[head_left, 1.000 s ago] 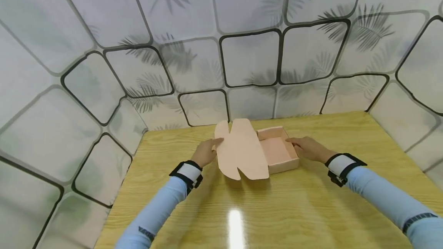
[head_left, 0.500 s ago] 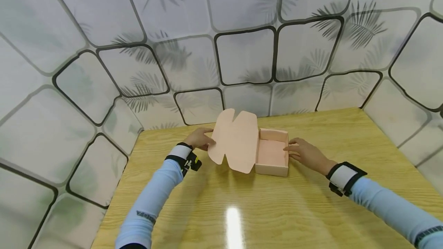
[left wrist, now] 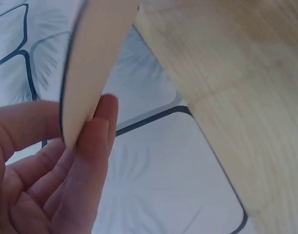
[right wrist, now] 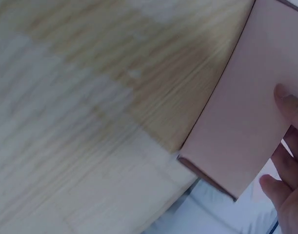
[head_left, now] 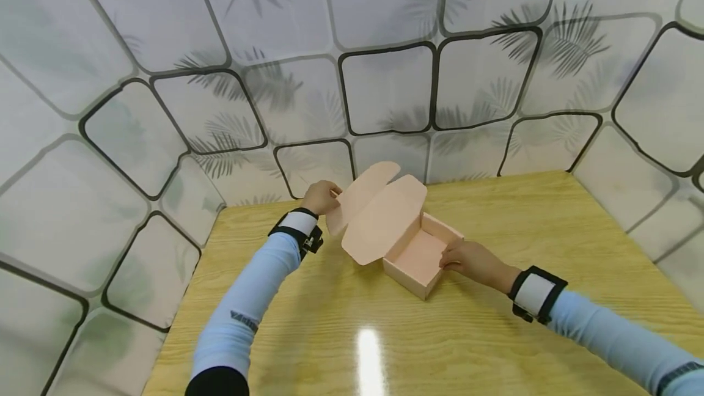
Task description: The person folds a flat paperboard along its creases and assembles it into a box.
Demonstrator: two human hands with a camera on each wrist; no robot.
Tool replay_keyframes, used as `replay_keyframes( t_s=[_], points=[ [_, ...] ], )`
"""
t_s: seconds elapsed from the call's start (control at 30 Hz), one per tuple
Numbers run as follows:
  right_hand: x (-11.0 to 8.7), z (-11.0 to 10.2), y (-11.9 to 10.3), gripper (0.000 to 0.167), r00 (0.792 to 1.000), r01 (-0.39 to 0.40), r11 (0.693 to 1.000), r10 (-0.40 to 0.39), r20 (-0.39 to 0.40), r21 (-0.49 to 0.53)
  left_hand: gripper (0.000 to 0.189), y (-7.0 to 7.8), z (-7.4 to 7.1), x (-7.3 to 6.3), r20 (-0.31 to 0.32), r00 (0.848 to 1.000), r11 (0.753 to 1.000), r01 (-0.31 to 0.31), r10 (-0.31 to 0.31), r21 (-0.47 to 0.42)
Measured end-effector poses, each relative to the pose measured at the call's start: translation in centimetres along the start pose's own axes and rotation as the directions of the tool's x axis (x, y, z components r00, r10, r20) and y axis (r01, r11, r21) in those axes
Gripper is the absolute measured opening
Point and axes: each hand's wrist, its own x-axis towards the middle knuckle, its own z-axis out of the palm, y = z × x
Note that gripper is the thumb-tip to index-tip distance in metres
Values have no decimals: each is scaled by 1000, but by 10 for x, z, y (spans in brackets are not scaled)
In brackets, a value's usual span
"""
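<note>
A pink cardboard box (head_left: 415, 274) sits turned at an angle on the wooden table, its lid (head_left: 387, 219) raised and leaning back to the left. The lid's notched front flap (head_left: 365, 191) stands up beyond it. My left hand (head_left: 321, 197) pinches the outer edge of this flap; in the left wrist view the thumb and fingers lie on both sides of the thin cardboard (left wrist: 92, 68). My right hand (head_left: 467, 261) grips the box's right side wall (right wrist: 241, 112), thumb on the outer face and fingers over the rim. The inside of the box shows only its bare bottom.
The yellowish wooden table (head_left: 330, 335) runs back to a wall covering (head_left: 390, 90) with dark outlined shapes and leaf prints. Another side of the covering borders the table on the left. A bright light reflection lies on the near tabletop.
The box has turned on the table, its near end now pointing towards the right hand's side. My left hand has shifted its hold along the flap and moved back, and the lid stands more upright.
</note>
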Motion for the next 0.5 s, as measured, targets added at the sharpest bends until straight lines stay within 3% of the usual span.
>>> replay_keyframes(
  t_s=[0.07, 0.13, 0.17, 0.2, 0.33, 0.5],
  points=[
    [3, 6, -10, 12, 1000, -5, 1000, 5, 14, 25, 30, 7, 0, 8, -48, 999, 999, -15, 17, 37],
    [8, 11, -20, 12, 999, -13, 999, 11, 31, 52, 30, 19, -1, 7, -105, 994, 999, -29, 33, 44],
    [11, 14, -24, 11, 999, -18, 998, 15, 41, 64, 32, 33, -6, -1, -109, 994, 999, 10, -5, 47],
    [14, 17, -29, 11, 999, -20, 997, 17, 52, 74, 32, 38, -7, -3, -140, 990, 999, 2, 4, 40],
    [25, 25, -42, 10, 998, -31, 996, 25, 65, 87, 32, 57, -6, -9, -260, 964, 998, -52, 59, 33],
    [40, 36, -54, 11, 999, -25, 996, 22, 42, 83, 28, 70, -3, -9, -327, 938, 993, -104, 115, 52]
  ],
)
